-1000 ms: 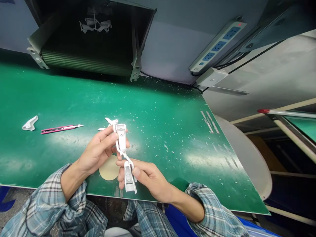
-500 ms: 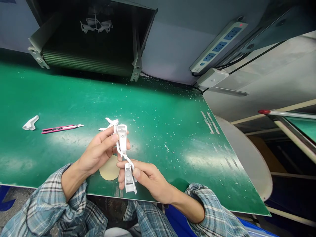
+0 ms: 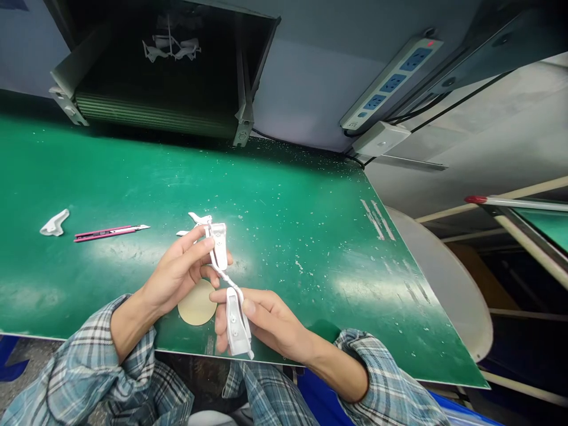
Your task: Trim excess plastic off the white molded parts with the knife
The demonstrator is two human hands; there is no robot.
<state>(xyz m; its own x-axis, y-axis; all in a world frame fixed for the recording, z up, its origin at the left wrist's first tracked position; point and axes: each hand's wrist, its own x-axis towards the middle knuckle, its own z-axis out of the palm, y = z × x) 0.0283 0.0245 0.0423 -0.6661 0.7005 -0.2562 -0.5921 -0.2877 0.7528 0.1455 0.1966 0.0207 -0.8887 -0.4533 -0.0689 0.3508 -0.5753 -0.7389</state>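
Observation:
Between both hands I hold a white moulded plastic piece, whose two hollow parts are joined by a thin curved runner. My left hand pinches the upper hollow part and the runner beside it. Lower down, my right hand grips the other hollow part, thumb on the runner. Small round posts show inside both hollows. Just past my left fingertips, more white branching plastic shows; whether it joins the held piece I cannot tell. Under the hands lies a round cream disc on the green table.
A pink-handled cutter and a loose white plastic part lie to the left on the green table. At the back, a conveyor belt carries another white moulded piece. A power strip is fixed on the wall.
The lower hollow part has turned in my right hand, so its inside faces up more and it sits slightly lower. The upper part has tilted a little. Both hands keep their grip.

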